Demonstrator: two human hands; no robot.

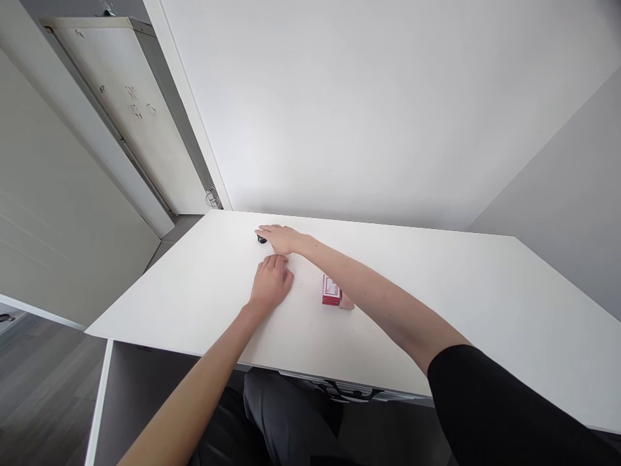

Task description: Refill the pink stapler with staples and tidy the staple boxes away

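Observation:
My right hand [282,239] reaches across to the left near the back of the white table, palm down, with its fingers at a small black object [262,239]. Part of that object is covered by the fingers, and its kind does not show. Just in front of it, my left hand [272,282] rests on the tabletop with its fingers curled in, close to the right wrist. Whatever may lie inside the left fingers is hidden. A red and white small box [330,290] and a pinkish block-like item [346,301] sit side by side, partly behind my right forearm.
The white tabletop [436,291] meets a white wall [363,110] at the back. Below the front edge are drawers with a black handle [352,391] and, at left, a dark open space [145,388]. A pale panel [126,110] stands beyond the left edge.

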